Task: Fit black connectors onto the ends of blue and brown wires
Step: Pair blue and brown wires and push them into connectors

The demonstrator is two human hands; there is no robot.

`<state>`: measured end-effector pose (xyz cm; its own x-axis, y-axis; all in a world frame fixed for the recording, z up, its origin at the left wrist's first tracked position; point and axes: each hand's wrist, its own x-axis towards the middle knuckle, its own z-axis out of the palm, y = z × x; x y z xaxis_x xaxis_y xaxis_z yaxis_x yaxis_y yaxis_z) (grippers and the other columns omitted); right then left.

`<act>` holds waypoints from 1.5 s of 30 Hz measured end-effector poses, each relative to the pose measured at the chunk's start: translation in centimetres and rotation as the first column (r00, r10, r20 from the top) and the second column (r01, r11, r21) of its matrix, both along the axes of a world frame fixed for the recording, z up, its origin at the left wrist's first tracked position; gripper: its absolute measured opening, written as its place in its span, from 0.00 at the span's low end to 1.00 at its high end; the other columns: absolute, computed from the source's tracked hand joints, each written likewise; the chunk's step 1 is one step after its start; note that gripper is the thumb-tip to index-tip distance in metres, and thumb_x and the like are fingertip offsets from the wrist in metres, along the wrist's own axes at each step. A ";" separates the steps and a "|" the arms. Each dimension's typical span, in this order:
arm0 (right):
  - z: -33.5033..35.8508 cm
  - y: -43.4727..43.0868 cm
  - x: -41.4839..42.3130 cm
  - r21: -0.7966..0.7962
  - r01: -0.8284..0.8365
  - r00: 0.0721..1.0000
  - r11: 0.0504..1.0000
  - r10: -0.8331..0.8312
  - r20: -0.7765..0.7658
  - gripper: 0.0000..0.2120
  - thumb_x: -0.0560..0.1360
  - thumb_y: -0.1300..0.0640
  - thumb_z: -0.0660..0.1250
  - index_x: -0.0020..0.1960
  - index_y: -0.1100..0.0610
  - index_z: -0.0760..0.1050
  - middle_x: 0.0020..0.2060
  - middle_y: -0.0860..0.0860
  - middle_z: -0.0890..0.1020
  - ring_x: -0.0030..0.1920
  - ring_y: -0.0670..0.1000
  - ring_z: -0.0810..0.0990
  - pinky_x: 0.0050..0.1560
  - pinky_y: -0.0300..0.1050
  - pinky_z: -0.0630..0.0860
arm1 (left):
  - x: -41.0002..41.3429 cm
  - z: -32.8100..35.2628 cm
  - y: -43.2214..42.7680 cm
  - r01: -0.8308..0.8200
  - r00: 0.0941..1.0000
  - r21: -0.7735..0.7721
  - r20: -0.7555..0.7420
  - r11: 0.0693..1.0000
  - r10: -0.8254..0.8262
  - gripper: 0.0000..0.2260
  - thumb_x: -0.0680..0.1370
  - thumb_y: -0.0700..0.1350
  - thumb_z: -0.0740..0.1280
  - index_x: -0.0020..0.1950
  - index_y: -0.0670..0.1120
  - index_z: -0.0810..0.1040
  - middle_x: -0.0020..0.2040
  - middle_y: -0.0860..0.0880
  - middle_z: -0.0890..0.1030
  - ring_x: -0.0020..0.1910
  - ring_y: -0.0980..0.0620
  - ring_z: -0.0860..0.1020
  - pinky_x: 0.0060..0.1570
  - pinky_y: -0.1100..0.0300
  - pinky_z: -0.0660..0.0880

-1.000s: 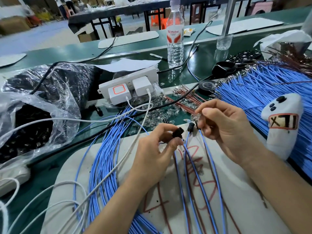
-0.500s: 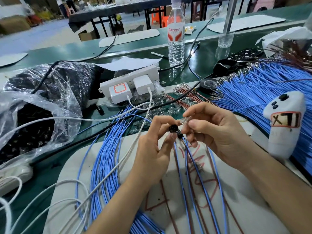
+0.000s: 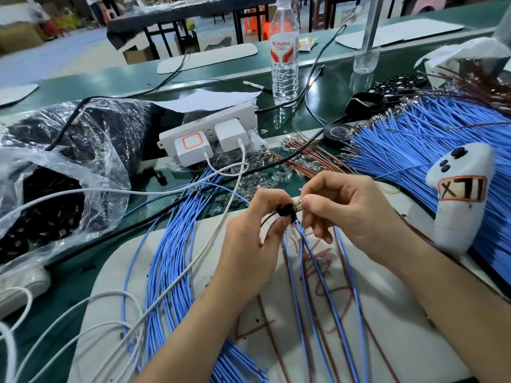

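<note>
Between the hands, the left hand [image 3: 254,244] pinches a connector [image 3: 286,210] and the right hand [image 3: 345,217] pinches a wire end [image 3: 299,207] touching it, so the end should probably enter straight while the left one steadies the connector.

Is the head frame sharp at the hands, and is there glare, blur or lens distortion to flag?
Head view: left hand, right hand and the black connector are sharp. Head view: far upper-left background is blurred; table edges bow from the wide lens. Head view: glare on the plastic bag and glossy table near the water bottle; soft shadows only.
</note>
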<state>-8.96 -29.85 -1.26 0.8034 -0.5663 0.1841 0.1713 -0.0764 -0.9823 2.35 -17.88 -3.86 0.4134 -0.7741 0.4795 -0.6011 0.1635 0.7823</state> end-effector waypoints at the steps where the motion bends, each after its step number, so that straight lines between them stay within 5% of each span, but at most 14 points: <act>1: 0.0 -0.1 0.0 -0.031 0.018 1.000 0.999 -0.018 -0.015 0.06 0.74 0.71 0.65 0.39 0.64 0.75 0.25 0.55 0.79 0.22 0.50 0.74 0.22 0.40 0.70 | -0.1 0.1 0.0 -0.004 1.000 0.001 0.014 1.000 0.004 0.09 0.74 0.35 0.65 0.53 0.44 0.74 0.47 0.53 0.82 0.50 0.59 0.80 0.56 0.61 0.75; 5: 0.0 -0.5 -0.1 -0.161 0.043 0.997 0.986 -0.053 -0.063 0.05 0.73 0.70 0.67 0.39 0.65 0.75 0.25 0.54 0.79 0.23 0.52 0.74 0.23 0.44 0.72 | 0.0 0.2 0.0 -0.025 0.992 0.049 0.127 0.999 0.018 0.10 0.75 0.33 0.68 0.54 0.42 0.77 0.45 0.56 0.82 0.45 0.61 0.80 0.63 0.39 0.70; 11: -0.1 -1.2 -0.5 0.008 -0.076 0.994 0.997 0.076 -0.081 0.04 0.71 0.64 0.69 0.40 0.64 0.76 0.27 0.56 0.80 0.24 0.50 0.75 0.24 0.40 0.73 | -0.2 0.0 0.0 -0.030 0.995 0.072 0.099 0.997 0.023 0.06 0.75 0.39 0.69 0.51 0.43 0.77 0.35 0.50 0.84 0.33 0.62 0.80 0.75 0.55 0.53; 19: -0.1 -1.5 -0.6 0.028 -0.113 0.985 0.993 0.116 -0.128 0.07 0.69 0.62 0.69 0.41 0.66 0.76 0.28 0.56 0.81 0.25 0.50 0.76 0.25 0.40 0.74 | -0.2 -0.2 0.1 0.020 0.999 0.073 0.045 0.997 -0.023 0.04 0.75 0.42 0.68 0.47 0.48 0.75 0.34 0.51 0.84 0.33 0.64 0.81 0.73 0.52 0.58; 24: 0.0 -1.8 -0.9 0.262 -0.177 0.971 0.949 0.212 -0.112 0.07 0.66 0.60 0.70 0.37 0.64 0.76 0.29 0.60 0.80 0.22 0.49 0.75 0.22 0.38 0.71 | -0.4 -0.2 0.1 0.019 0.996 0.064 0.090 0.998 -0.025 0.06 0.74 0.41 0.68 0.47 0.39 0.76 0.34 0.56 0.83 0.33 0.64 0.80 0.74 0.58 0.56; 27: -0.1 -1.4 -0.7 0.350 -0.173 0.975 0.921 0.211 -0.075 0.08 0.66 0.57 0.70 0.34 0.61 0.76 0.27 0.59 0.80 0.21 0.48 0.75 0.21 0.36 0.71 | -0.4 -0.2 0.2 0.029 0.995 0.056 0.097 0.998 -0.035 0.05 0.75 0.41 0.70 0.46 0.44 0.75 0.34 0.53 0.84 0.32 0.62 0.80 0.67 0.55 0.68; 31: -0.3 -0.4 -0.1 0.437 -0.122 0.988 0.891 0.153 -0.037 0.13 0.66 0.52 0.68 0.37 0.61 0.70 0.24 0.54 0.78 0.19 0.46 0.72 0.19 0.33 0.67 | -0.4 0.0 0.2 -0.006 0.997 -0.001 0.083 1.000 0.006 0.08 0.74 0.42 0.70 0.47 0.53 0.74 0.37 0.52 0.82 0.32 0.59 0.80 0.39 0.66 0.76; 37: -0.4 0.2 0.2 0.538 -0.144 0.987 0.830 0.161 0.016 0.13 0.64 0.49 0.67 0.40 0.58 0.73 0.23 0.51 0.77 0.20 0.44 0.71 0.19 0.32 0.67 | 0.0 0.2 0.1 -0.049 0.989 -0.069 0.140 0.996 0.058 0.06 0.74 0.42 0.71 0.49 0.44 0.80 0.43 0.50 0.78 0.39 0.57 0.77 0.42 0.61 0.76; 42: -0.7 0.2 0.5 0.594 -0.166 0.983 0.787 0.180 0.037 0.08 0.68 0.58 0.66 0.37 0.59 0.67 0.22 0.51 0.74 0.17 0.41 0.66 0.16 0.29 0.59 | -0.1 0.2 0.0 -0.041 0.984 -0.081 0.168 0.996 0.055 0.07 0.73 0.43 0.71 0.49 0.42 0.80 0.41 0.51 0.79 0.39 0.60 0.77 0.43 0.66 0.75; 45: -0.7 0.1 0.5 0.592 -0.136 0.985 0.795 0.173 -0.007 0.09 0.69 0.55 0.66 0.37 0.59 0.69 0.23 0.50 0.74 0.17 0.40 0.63 0.18 0.31 0.55 | -0.3 0.3 0.0 -0.046 0.992 -0.071 0.117 0.996 0.054 0.05 0.74 0.44 0.70 0.49 0.47 0.78 0.39 0.56 0.80 0.36 0.59 0.78 0.42 0.65 0.75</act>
<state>-8.50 -29.70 -1.95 0.8879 -0.4180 -0.1920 0.0731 0.5403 -0.8383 2.09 -17.89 -3.61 0.3875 -0.7179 0.5783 -0.6978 0.1815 0.6929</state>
